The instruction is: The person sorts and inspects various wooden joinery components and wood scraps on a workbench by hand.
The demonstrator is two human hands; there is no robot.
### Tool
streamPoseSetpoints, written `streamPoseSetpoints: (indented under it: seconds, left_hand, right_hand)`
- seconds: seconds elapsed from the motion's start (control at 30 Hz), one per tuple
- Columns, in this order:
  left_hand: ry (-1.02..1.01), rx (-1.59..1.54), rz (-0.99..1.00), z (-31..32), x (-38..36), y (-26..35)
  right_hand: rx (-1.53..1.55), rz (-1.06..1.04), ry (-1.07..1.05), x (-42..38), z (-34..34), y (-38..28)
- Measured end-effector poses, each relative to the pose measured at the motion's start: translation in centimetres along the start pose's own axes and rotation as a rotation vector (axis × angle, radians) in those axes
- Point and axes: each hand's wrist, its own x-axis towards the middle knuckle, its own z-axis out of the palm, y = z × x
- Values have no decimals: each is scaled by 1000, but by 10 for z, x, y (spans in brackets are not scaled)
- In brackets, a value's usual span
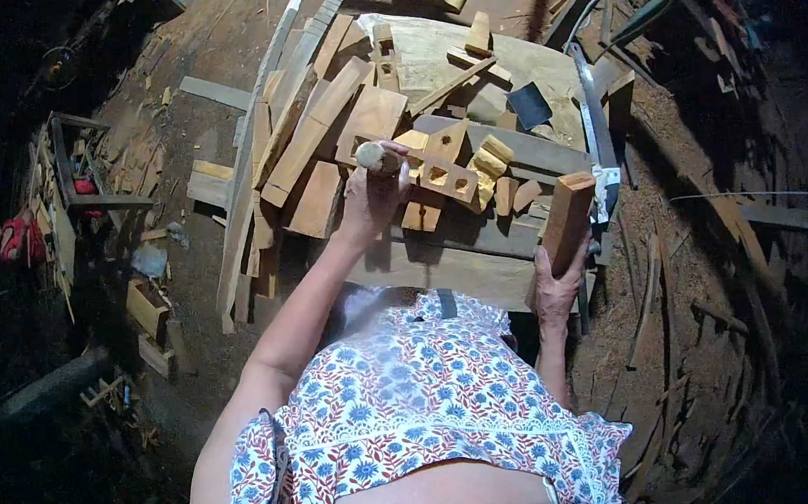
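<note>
My left hand (pixel 376 199) is closed around an upright chisel handle (pixel 370 155), seen from its pale round end; the blade is hidden below. Just to its right lies a wooden piece with square mortise holes (pixel 447 178). My right hand (pixel 559 280) grips a thick wooden block (pixel 571 212) near the right edge of the workbench, the block's end facing up. Another holed wooden piece (pixel 446 141) and a rough yellow offcut (pixel 491 164) lie between the hands.
Boards and strips (pixel 324 129) pile up on the left of the wooden bench (pixel 459 265). A dark flat plate (pixel 529 105) lies toward the back, and a long metal-edged bar (pixel 593 115) runs along the right. Wood scraps and shavings (pixel 649 297) cover the ground.
</note>
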Motion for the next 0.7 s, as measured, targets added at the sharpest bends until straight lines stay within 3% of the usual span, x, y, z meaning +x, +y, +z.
streamPoseSetpoints:
  seconds: [0.23,0.33,0.4,0.43,0.5,0.6,0.63,0.7]
  left_hand:
    - [-56,-21,101,7,0,-3]
    - [-170,3,154,8,1,6]
    - [-250,134,291,16,4,-2]
    - [-315,166,256,20,4,-4]
    - [-299,220,282,26,4,2]
    - [-301,284,314,34,6,-2]
    - [-320,293,324,37,7,-3]
    - [-337,304,338,37,12,-2]
  right_hand:
    - [-13,-10,20,1,-1,-5]
    - [95,-59,4,4,0,-8]
    - [114,-99,12,7,-2,-22]
    - [115,-103,6,9,0,-26]
    - [148,-360,179,12,4,-31]
    - [311,-302,171,2,22,-27]
    - [213,-246,178,-2,35,-12]
    - [29,-370,-179,10,43,-24]
